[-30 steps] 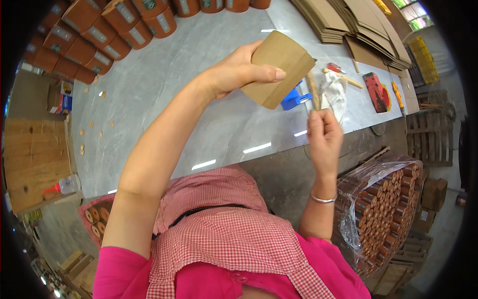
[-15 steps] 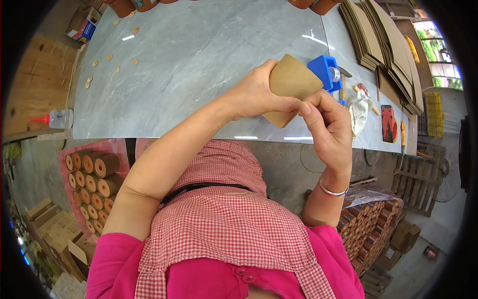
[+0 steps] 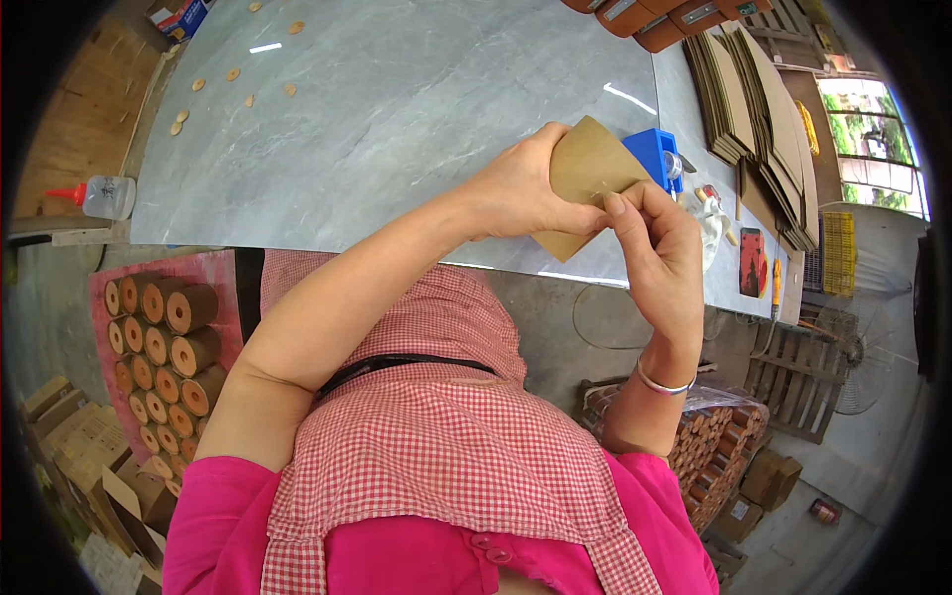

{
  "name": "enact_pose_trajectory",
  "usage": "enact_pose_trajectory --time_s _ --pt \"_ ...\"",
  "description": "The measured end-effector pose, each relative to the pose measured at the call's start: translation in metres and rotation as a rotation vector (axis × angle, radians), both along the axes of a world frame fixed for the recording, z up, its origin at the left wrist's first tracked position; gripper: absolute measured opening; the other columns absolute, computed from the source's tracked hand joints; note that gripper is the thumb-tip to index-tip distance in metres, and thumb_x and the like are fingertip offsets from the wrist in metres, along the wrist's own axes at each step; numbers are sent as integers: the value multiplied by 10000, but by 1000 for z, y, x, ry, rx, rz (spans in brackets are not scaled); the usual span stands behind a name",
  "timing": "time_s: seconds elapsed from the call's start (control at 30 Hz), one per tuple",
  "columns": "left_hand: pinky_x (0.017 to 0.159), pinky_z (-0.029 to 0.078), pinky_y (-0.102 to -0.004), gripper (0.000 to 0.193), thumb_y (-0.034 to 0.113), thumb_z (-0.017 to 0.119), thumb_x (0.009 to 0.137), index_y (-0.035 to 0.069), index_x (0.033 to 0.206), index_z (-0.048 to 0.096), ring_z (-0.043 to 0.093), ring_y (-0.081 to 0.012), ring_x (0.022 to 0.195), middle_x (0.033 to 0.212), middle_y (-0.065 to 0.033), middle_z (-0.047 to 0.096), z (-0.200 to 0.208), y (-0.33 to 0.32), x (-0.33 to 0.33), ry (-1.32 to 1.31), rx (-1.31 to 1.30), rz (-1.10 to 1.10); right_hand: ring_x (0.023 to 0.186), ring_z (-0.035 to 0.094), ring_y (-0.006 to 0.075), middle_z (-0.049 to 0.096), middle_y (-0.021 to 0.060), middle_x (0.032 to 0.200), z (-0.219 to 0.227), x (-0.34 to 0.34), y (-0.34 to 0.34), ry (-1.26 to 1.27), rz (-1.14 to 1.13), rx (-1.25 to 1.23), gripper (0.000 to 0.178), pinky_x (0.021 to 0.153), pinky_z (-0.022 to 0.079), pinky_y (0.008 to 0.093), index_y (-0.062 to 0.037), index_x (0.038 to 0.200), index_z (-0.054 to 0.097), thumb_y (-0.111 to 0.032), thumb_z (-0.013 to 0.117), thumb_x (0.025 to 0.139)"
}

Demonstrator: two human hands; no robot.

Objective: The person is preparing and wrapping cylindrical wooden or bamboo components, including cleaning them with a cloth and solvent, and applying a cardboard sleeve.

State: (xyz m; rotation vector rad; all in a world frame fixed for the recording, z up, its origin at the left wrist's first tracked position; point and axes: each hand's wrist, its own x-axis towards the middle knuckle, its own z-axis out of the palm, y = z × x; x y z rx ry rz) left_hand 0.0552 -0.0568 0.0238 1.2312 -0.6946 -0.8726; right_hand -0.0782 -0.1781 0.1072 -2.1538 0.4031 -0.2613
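My left hand [image 3: 526,188] is wrapped round a brown cardboard tube [image 3: 592,159], held tilted above the near edge of the grey marbled table. Its thumb lies across the tube's side, and a lower part of the tube shows beneath the hand. My right hand [image 3: 659,238] meets the left thumb at the tube's right side, thumb and forefinger pinched together and the other fingers curled. A thin pale wisp shows on the tube by those fingertips; what they pinch is too small to make out.
Beyond my right hand are a blue tape dispenser [image 3: 650,154], a white cloth [image 3: 712,223] and a red-and-black phone [image 3: 753,263]. Flat cardboard stacks [image 3: 719,89] and brown tubes [image 3: 645,15] lie farther back. Small wooden discs [image 3: 233,74] dot the left; a red-tipped bottle [image 3: 107,197] stands there.
The view has turned slightly, shifting the table and its contents in the picture. Both hands keep their hold at the tube, and the pale wisp now shows by my right fingertips.
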Motion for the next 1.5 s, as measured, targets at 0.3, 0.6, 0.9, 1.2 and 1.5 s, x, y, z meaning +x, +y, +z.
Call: enact_pose_trajectory --time_s 0.3,0.6,0.9,1.2,1.5 --pt "914 538 -362 789 279 894 686 -1 1322 520 656 -228 1084 1188 -138 661 -4 13 3 -56 12 54 518 333 44 447 -33 537 -9 5 16 61 -168 -186 259 464 269 273 3 754 635 -147 700 955" --pt "915 537 -365 879 343 900 650 -47 1332 505 656 -264 1073 1183 -182 651 -13 25 3 41 -27 -1 539 364 4 485 -78 577 -23 2 27 -15 -218 105 312 464 251 224 -34 701 600 -170 758 933" --pt "1001 501 -370 864 343 849 753 5 1436 442 581 -240 1208 1298 -150 583 -11 57 0 191 -123 -134 558 353 5 438 -94 598 -45 4 33 -121 -183 353 399 479 254 201 -94 670 511 -214 824 886" --pt "910 560 -375 780 517 664 915 -11 1437 425 614 -248 1158 1280 -179 575 -25 77 -12 401 -128 -31 572 344 1 418 -96 629 -56 12 46 -89 -85 477 402 484 259 198 -114 695 468 -222 770 938" --pt "925 539 -348 663 398 708 919 4 1400 476 603 -189 1145 1256 -123 609 -17 107 -10 376 -164 154 575 364 2 449 -93 655 -75 35 55 -109 78 454 316 493 293 205 -99 759 486 -194 675 993"
